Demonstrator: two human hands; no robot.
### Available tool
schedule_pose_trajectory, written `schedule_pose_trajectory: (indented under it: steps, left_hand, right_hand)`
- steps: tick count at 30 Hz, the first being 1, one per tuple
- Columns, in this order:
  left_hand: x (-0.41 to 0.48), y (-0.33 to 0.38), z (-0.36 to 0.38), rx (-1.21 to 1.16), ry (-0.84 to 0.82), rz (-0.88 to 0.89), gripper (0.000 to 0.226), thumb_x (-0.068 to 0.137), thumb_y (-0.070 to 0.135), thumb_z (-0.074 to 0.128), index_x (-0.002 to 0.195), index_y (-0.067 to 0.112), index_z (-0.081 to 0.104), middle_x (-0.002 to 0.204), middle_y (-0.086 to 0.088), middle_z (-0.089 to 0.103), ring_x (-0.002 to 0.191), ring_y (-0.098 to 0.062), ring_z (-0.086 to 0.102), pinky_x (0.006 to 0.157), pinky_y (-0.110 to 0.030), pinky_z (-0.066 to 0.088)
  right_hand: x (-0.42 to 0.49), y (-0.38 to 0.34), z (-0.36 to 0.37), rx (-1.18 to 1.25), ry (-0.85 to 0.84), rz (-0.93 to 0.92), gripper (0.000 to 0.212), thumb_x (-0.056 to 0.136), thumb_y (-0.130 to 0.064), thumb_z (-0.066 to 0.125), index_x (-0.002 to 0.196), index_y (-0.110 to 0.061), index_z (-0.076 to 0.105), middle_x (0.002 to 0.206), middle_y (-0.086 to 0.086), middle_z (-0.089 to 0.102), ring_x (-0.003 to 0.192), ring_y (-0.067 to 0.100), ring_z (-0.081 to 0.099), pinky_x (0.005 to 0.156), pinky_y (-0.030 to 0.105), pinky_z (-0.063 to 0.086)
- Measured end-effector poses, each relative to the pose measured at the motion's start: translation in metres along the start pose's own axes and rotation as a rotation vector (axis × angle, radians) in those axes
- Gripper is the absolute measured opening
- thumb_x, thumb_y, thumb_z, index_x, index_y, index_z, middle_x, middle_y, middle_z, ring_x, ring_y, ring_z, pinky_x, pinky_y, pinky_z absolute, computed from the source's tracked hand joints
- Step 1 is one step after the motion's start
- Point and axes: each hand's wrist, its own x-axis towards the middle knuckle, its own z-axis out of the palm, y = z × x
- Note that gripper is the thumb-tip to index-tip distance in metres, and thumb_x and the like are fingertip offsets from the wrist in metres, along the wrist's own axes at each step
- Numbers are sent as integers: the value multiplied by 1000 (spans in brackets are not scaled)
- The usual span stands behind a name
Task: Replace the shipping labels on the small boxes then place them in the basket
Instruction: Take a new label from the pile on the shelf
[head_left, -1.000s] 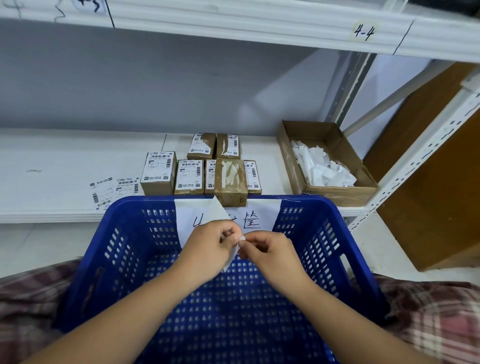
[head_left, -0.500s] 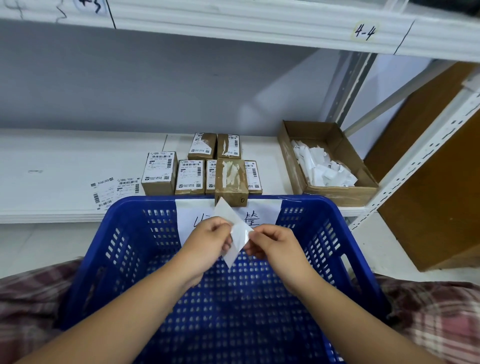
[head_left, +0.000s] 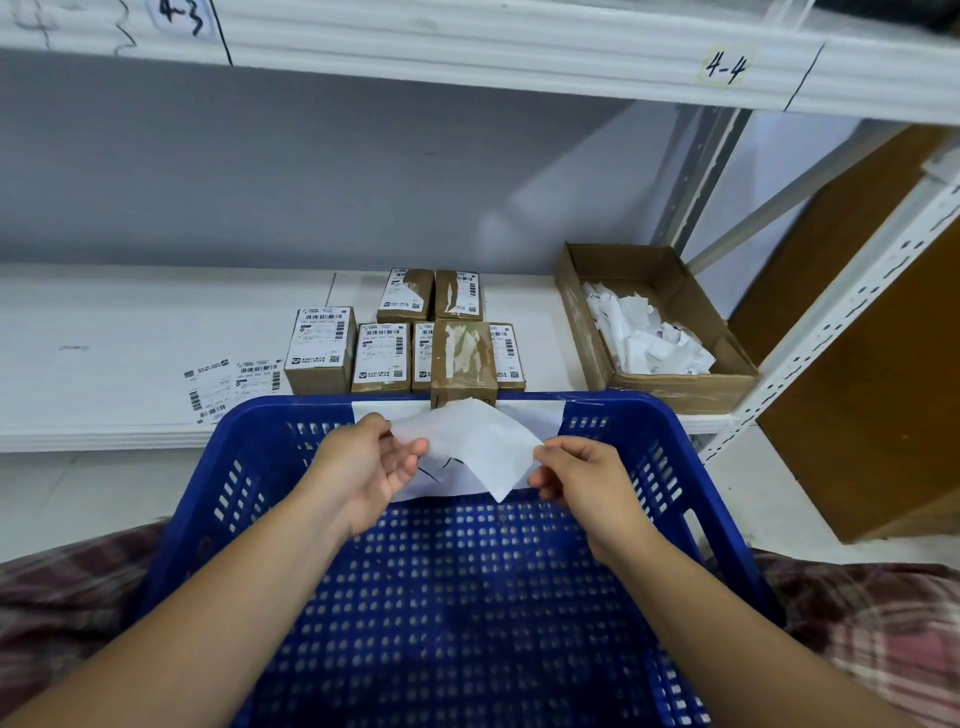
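Over blue basket (head_left: 623, 410), left hand (head_left: 363, 467) and right hand (head_left: 587, 483) pinch white sheet (head_left: 467, 441); cardboard tray (head_left: 680, 389) holds paper scraps (head_left: 644, 338).

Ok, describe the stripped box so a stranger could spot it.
Start at the blue basket; behind its far rim, small boxes cluster on the white shelf. Take the front box: bare brown top with torn white scraps, while its neighbours carry printed labels.

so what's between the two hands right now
A white paper sheet spans the gap, pinched by the left hand at one edge and the right hand at the other, above the blue basket, seen in the head view.
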Motion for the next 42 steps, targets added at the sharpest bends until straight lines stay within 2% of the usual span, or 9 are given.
schedule_pose_trajectory:
  steps: [7, 9, 12, 21, 27, 31, 35, 39, 42]
  left_hand:
    - [5, 6, -2, 70, 53, 181, 27, 98, 10, 35, 77, 7, 51, 52, -1, 45, 43, -11, 29, 46, -22, 28]
    - [4, 8, -3, 57, 83, 214, 35, 102, 30, 38, 81, 9, 56, 62, -1, 56, 40, -10, 41, 45, -21, 36]
    - [5, 8, -6, 217, 90, 337, 34, 94, 42, 52, 91, 10, 63, 81, -3, 69, 67, -15, 65, 62, -28, 52]
    - [9, 12, -14, 293, 214, 499, 16, 95, 16, 54, 81, 21, 61, 79, 2, 58, 77, -17, 51, 71, -31, 40]
    - [3, 1, -9, 633, -59, 333, 32, 91, -5, 42, 86, 14, 67, 94, -2, 65, 85, -7, 66, 84, -33, 49]
    - [-5, -17, -2, 817, -295, 244, 34, 90, -13, 41, 98, 12, 62, 100, -4, 60, 50, -5, 58, 59, -23, 49]
    - [-10, -26, 2, 921, -403, 263, 10, 94, 19, 57, 103, 18, 60, 93, -5, 67, 40, -10, 44, 50, -24, 46]
    - [-12, -34, 5, 791, -395, 217, 35, 89, 28, 63, 120, 22, 49, 74, -4, 70, 41, -10, 42, 48, -24, 42]
    - [-12, -38, 7, 654, -355, 137, 54, 88, 25, 65, 132, 28, 33, 63, -4, 69, 39, -9, 44, 45, -21, 40]
  right_hand:
    - [8, -3, -13, -17, 77, -6, 22, 98, -12, 54, 86, -8, 72, 73, 3, 73, 53, 7, 51, 50, 13, 43]
    - [11, -2, -16, -56, 100, -16, 23, 98, -13, 53, 89, -9, 73, 77, 2, 74, 55, 7, 52, 53, 15, 44]
    - [17, 1, -18, -90, 133, -46, 25, 98, -12, 52, 85, -11, 74, 79, -1, 74, 58, 8, 55, 60, 19, 45]
    - [33, 10, -34, 6, 308, -99, 23, 99, -12, 52, 86, -18, 70, 89, 0, 72, 71, 13, 62, 68, 24, 46]
    - [36, 9, -34, 2, 262, -163, 21, 97, -9, 55, 96, -25, 70, 98, -6, 70, 91, 9, 64, 79, 25, 50]
    - [28, 6, -28, -171, 214, -274, 18, 95, -14, 57, 91, -26, 70, 90, -17, 67, 81, 0, 62, 68, 13, 45]
    - [22, 5, -25, -313, 168, -380, 21, 93, -26, 63, 76, -16, 69, 71, -7, 66, 66, 5, 57, 61, 18, 43]
    - [19, 5, -21, -431, 28, -421, 17, 92, -28, 64, 81, -17, 72, 82, -13, 69, 82, 10, 62, 74, 28, 49]
    - [15, 5, -18, -583, -86, -599, 10, 88, -19, 69, 78, -22, 68, 83, -19, 63, 92, -1, 54, 83, 12, 39]
